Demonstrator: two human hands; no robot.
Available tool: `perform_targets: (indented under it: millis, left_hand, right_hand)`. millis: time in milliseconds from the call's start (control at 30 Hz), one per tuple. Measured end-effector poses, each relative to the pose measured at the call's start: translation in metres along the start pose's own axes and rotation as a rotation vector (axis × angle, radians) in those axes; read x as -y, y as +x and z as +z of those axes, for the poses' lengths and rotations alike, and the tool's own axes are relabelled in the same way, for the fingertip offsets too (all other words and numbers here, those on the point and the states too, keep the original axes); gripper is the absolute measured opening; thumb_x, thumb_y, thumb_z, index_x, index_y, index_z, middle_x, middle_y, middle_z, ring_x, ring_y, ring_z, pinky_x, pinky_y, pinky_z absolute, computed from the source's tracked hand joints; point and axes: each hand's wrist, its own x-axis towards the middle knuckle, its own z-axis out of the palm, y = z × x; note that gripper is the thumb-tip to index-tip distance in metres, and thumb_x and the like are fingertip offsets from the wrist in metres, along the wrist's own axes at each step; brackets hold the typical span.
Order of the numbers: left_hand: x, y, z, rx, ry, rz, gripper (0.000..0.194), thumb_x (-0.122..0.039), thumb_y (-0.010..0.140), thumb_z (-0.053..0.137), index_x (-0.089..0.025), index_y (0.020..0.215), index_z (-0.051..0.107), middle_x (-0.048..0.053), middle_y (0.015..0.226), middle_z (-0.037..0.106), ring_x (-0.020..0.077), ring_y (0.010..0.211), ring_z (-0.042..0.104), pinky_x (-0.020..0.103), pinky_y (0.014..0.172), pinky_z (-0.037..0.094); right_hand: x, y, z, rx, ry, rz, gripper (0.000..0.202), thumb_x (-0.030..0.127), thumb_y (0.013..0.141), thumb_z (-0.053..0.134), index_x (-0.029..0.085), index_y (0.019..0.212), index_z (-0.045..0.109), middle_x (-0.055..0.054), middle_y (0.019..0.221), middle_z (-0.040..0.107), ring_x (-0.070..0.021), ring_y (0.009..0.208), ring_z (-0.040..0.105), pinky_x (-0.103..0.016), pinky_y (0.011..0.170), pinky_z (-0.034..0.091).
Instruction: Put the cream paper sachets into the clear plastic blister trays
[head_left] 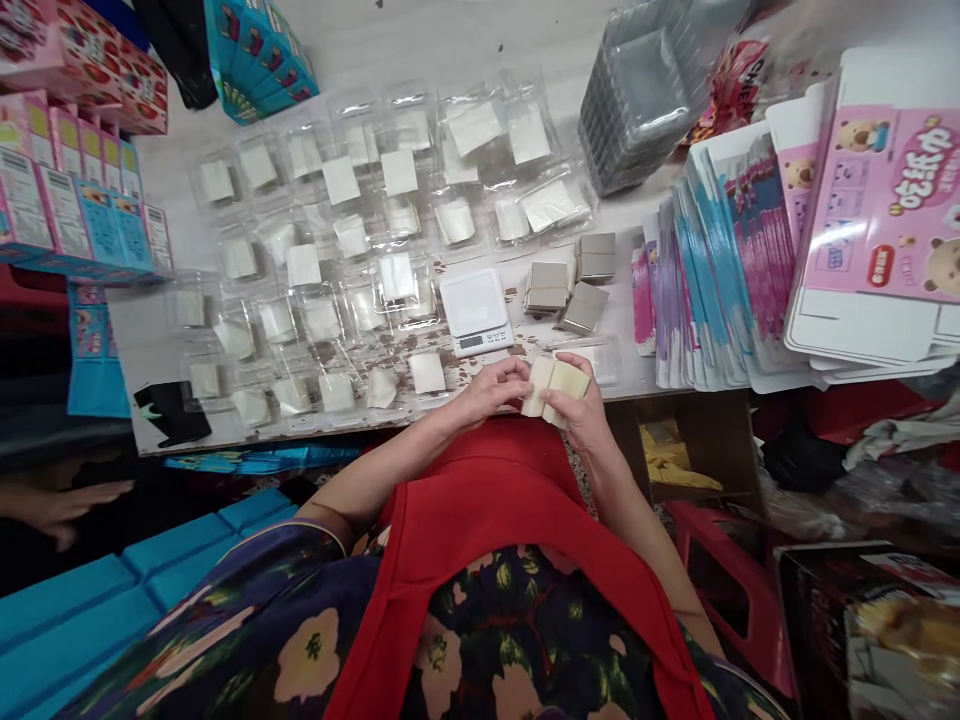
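Near the table's front edge, my left hand (493,391) pinches the left part of some cream-coloured stacked pieces (538,386). My right hand (587,415) grips the other cream stack (566,388), thumb on top. The two stacks touch or nearly touch. Just beyond my hands lies a white digital scale (474,304) with nothing on its plate. Right of the scale are banded stacks of grey squares (548,286). A white square packet (428,373) lies left of my hands. Rows of clear plastic trays (303,265) with white packets in them cover the table's left and middle.
Nested clear trays (637,90) stand at the back right. Flat printed cartons (885,200) pile up at the right. Boxes (67,200) stand at the left, above another person's hand (71,505). A black object (174,412) lies at the table's front left corner.
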Motion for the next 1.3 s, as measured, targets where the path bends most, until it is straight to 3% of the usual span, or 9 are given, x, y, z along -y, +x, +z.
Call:
perform_targets:
  millis: [133,267,433,600,733,933,1133,1200,1300]
  left_hand:
    - [0.002,0.014,-0.001,-0.04,0.067,-0.038,0.043,-0.039,0.071,0.064,-0.02,0.107,0.052,-0.004,0.069,0.057,0.01,0.059,0.053,0.022,0.056,0.043]
    - [0.003,0.03,-0.014,-0.077,0.405,0.067,0.031,-0.029,0.067,0.062,-0.015,0.095,0.063,-0.004,0.063,0.055,0.009,0.055,0.047,0.02,0.052,0.036]
    - [-0.013,0.039,-0.056,-0.31,0.795,0.099,0.019,-0.017,0.069,0.055,-0.014,0.081,0.068,-0.001,0.062,0.057,0.0118,0.059,0.049,0.022,0.056,0.034]
    - [-0.03,0.066,-0.106,-0.51,0.728,0.086,0.017,-0.015,0.073,0.054,-0.013,0.086,0.066,0.002,0.069,0.06,0.012,0.059,0.049,0.023,0.056,0.036]
    - [-0.025,0.102,-0.123,-0.575,0.79,0.155,0.017,-0.014,0.077,0.052,-0.015,0.089,0.065,0.005,0.081,0.064,0.0159,0.073,0.055,0.026,0.067,0.041]
    - [-0.006,0.128,-0.128,-0.69,1.171,0.231,0.027,-0.01,0.083,0.044,-0.013,0.102,0.063,0.013,0.107,0.063,0.0255,0.103,0.053,0.036,0.088,0.041]
    - [-0.006,0.107,-0.117,-0.831,1.196,0.335,0.036,-0.014,0.084,0.047,-0.014,0.119,0.055,0.013,0.126,0.053,0.0265,0.117,0.045,0.04,0.097,0.038]
    - [-0.001,0.088,-0.099,-0.705,1.15,0.362,0.03,-0.018,0.089,0.042,-0.016,0.115,0.057,0.01,0.118,0.059,0.0228,0.111,0.051,0.038,0.094,0.042]
    - [0.021,0.053,-0.058,-0.32,1.145,0.328,0.026,-0.025,0.092,0.04,-0.018,0.105,0.062,0.006,0.104,0.066,0.018,0.096,0.059,0.032,0.085,0.046]
  right_hand:
    - [-0.007,0.004,0.002,-0.003,-0.132,-0.033,0.057,0.02,0.058,0.079,0.028,0.108,0.053,0.004,0.082,0.061,-0.0153,0.068,0.055,-0.027,0.059,0.048]
    - [-0.011,0.006,0.002,0.02,-0.127,-0.011,0.057,0.017,0.055,0.079,0.028,0.106,0.055,0.004,0.08,0.061,-0.0145,0.065,0.054,-0.026,0.059,0.048]
    - [-0.012,0.006,-0.004,0.145,0.305,0.236,0.053,0.021,0.058,0.073,0.03,0.107,0.056,0.002,0.087,0.064,-0.0161,0.067,0.06,-0.031,0.06,0.054]
    - [-0.014,0.001,-0.014,0.212,0.516,0.337,0.053,0.02,0.06,0.069,0.031,0.11,0.055,0.002,0.09,0.066,-0.0171,0.071,0.063,-0.033,0.064,0.057]
    - [-0.019,-0.003,-0.019,0.204,0.553,0.366,0.058,0.019,0.06,0.069,0.032,0.114,0.055,0.003,0.088,0.067,-0.0157,0.069,0.065,-0.029,0.063,0.057]
    - [-0.022,-0.009,-0.025,0.173,0.598,0.422,0.058,0.019,0.06,0.069,0.031,0.114,0.056,0.001,0.087,0.069,-0.0168,0.069,0.066,-0.03,0.063,0.057]
    - [-0.025,-0.011,-0.027,0.151,0.646,0.475,0.053,0.018,0.059,0.069,0.03,0.11,0.058,0.001,0.085,0.07,-0.0174,0.068,0.066,-0.031,0.064,0.057]
    - [-0.028,-0.01,-0.028,0.148,0.65,0.475,0.051,0.018,0.059,0.068,0.029,0.108,0.058,0.001,0.086,0.069,-0.017,0.069,0.066,-0.031,0.065,0.057]
    - [-0.032,-0.01,-0.031,0.144,0.636,0.465,0.05,0.018,0.061,0.068,0.028,0.109,0.058,0.0,0.089,0.069,-0.0168,0.071,0.065,-0.031,0.066,0.057]
